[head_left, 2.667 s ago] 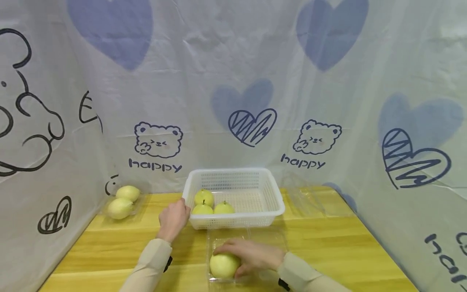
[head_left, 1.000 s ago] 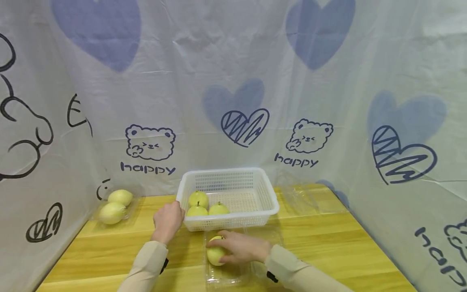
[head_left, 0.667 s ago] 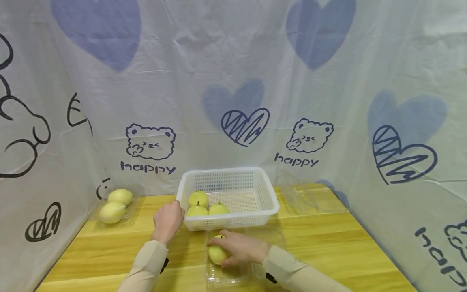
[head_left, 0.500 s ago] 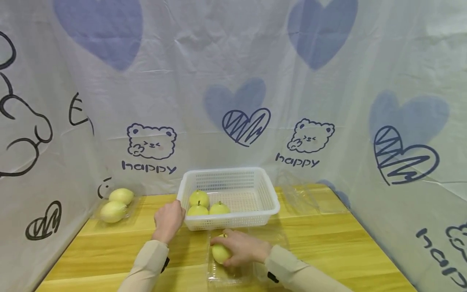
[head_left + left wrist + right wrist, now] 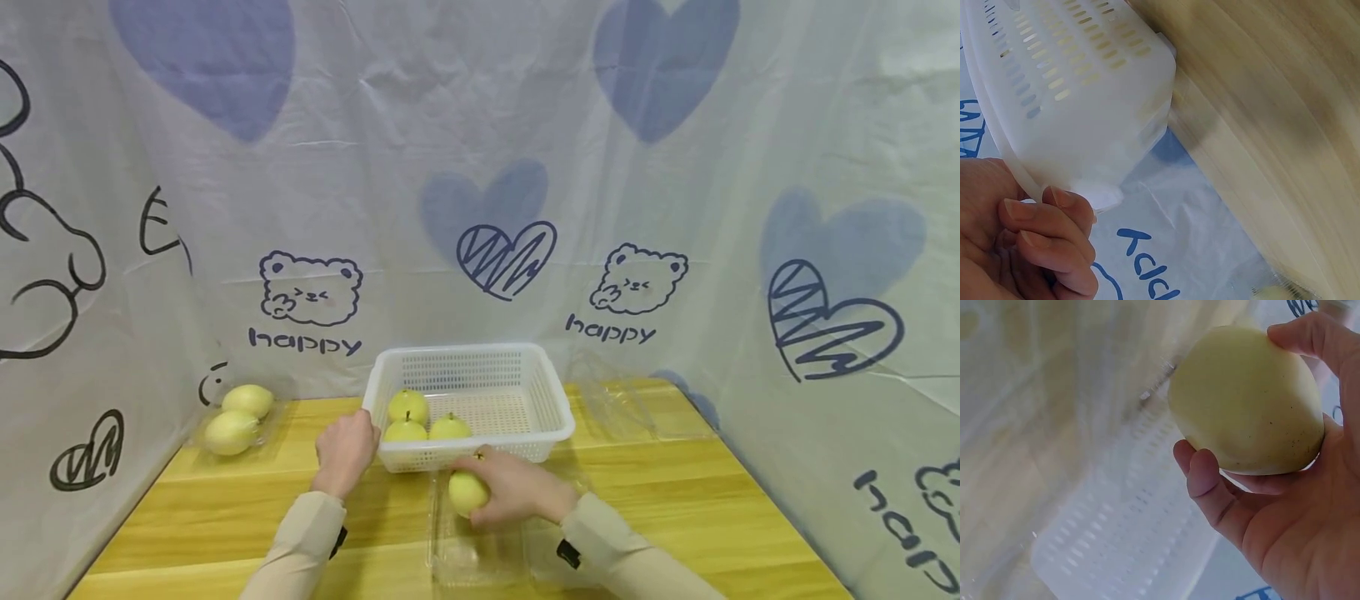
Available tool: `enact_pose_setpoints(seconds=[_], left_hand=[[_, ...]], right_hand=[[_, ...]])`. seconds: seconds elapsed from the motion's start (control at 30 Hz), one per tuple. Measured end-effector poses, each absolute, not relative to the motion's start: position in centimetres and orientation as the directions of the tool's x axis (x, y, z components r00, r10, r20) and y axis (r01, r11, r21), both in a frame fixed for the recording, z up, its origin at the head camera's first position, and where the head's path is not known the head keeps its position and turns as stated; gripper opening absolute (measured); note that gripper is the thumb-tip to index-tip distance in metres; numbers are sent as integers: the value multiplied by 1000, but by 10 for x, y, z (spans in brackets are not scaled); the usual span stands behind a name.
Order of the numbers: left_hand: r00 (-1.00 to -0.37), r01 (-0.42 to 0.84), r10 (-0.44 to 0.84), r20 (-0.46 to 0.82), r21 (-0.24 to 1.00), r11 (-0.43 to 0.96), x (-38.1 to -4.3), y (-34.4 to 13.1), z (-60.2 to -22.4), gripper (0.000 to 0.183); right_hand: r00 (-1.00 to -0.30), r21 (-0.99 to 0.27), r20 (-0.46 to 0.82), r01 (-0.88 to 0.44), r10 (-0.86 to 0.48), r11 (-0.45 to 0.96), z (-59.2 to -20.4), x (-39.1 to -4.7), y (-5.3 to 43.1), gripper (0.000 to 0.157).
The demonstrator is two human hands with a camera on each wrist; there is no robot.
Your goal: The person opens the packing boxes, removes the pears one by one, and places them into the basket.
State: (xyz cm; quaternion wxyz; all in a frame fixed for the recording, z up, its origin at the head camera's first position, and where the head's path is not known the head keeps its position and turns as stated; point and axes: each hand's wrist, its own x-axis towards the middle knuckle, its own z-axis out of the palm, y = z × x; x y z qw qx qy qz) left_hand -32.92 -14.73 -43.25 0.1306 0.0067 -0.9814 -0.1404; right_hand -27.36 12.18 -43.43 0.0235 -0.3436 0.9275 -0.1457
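My right hand [image 5: 517, 487] grips a round yellow-green pear [image 5: 468, 493], fingers and thumb wrapped about its sides. In the head view, it is above the far part of a clear plastic clamshell box [image 5: 480, 562], close before the basket's front wall. The right wrist view shows the pear [image 5: 1244, 400] between thumb and fingers. My left hand [image 5: 347, 454] holds the left rim of a white perforated plastic basket [image 5: 476, 454], its fingers curled at the rim in the left wrist view [image 5: 1047, 240]. Three pears [image 5: 407, 408] lie in the basket's left part.
At the left back, a clear box [image 5: 266, 433] holds two yellow-green fruits [image 5: 232, 432]. Another clear plastic box [image 5: 637, 408] lies at the right back. Printed white curtains [image 5: 420, 292] enclose the wooden table [image 5: 675, 517] at the back and sides.
My right hand has carried the pear away from the near part of the clamshell box, up and toward the basket. My left hand stays on the rim. The head view has shifted slightly.
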Motion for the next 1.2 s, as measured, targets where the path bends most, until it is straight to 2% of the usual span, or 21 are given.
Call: enact_pose_setpoints(seconds=[0.23, 0.43, 0.67, 0.97, 1.2], left_hand=[[-969, 20, -51, 241, 283, 959, -330, -147, -430, 16], [-966, 30, -42, 255, 274, 961, -332, -146, -430, 17], [-965, 28, -43, 258, 266, 964, -332, -145, -431, 17], [-963, 34, -40, 267, 266, 963, -330, -144, -429, 18], [-962, 21, -52, 268, 264, 964, -329, -148, -431, 17]], right_hand=[[-777, -321, 106, -618, -621, 718, -420, -276, 130, 66], [-801, -338, 231, -599, -553, 726, -412, -284, 138, 67], [-827, -411, 355, -557, -436, 721, -410, -299, 146, 62], [-893, -488, 371, -421, -255, 764, -423, -324, 150, 56], [-915, -484, 333, -372, -226, 792, -431, -339, 153, 54]])
